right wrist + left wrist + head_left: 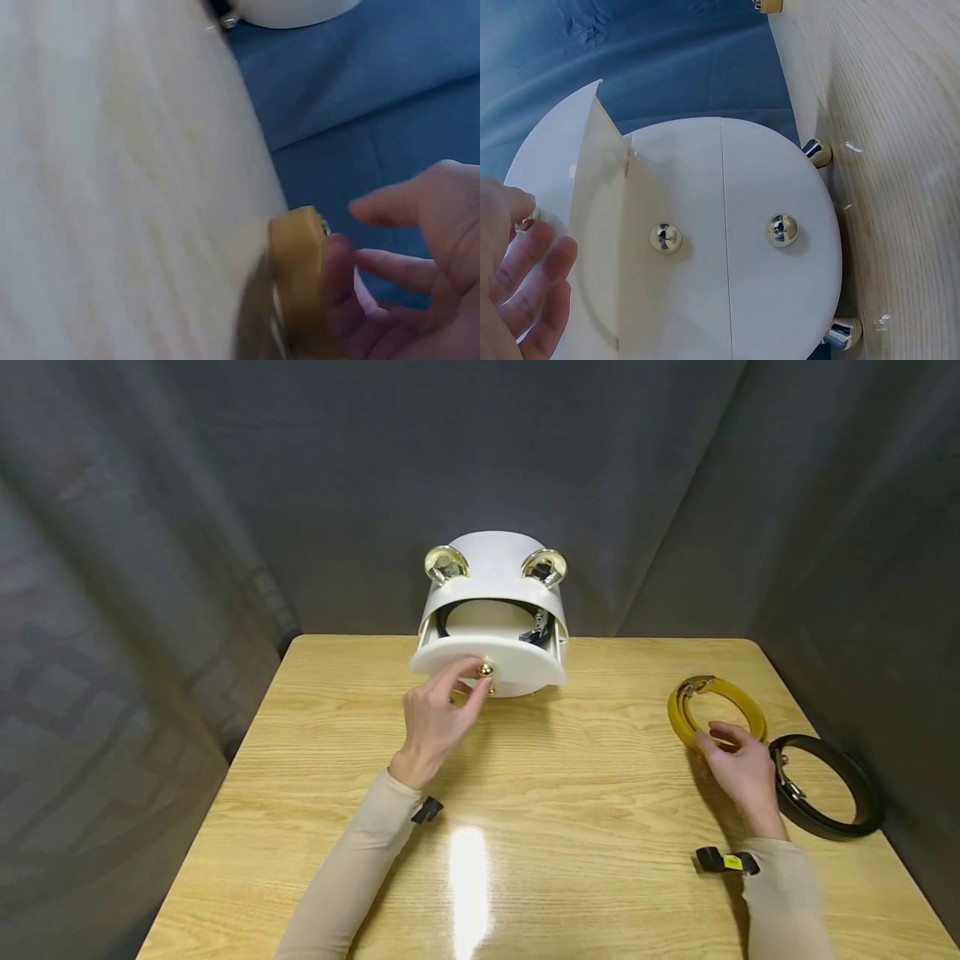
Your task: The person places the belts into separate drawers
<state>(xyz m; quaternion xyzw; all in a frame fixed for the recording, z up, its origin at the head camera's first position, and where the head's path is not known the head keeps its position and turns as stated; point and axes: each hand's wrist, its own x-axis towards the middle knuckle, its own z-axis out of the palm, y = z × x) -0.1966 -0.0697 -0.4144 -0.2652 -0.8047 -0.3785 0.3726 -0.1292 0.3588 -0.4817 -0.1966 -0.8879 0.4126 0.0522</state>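
Observation:
A white rounded cabinet stands at the table's back edge, its upper drawer pulled out. Inside that drawer lies a coiled black belt with a silver buckle. My left hand pinches the drawer's gold knob between thumb and fingers. Two lower fronts with gold knobs are closed in the left wrist view. On the right, my right hand holds the near side of a coiled yellow belt, thumb outside and fingers over the band. Its strap shows edge-on in the right wrist view.
A second coiled belt, dark with a silver buckle, lies right beside my right hand near the table's right edge. Gold round ornaments stick up from the cabinet top. Grey curtains surround the wooden table.

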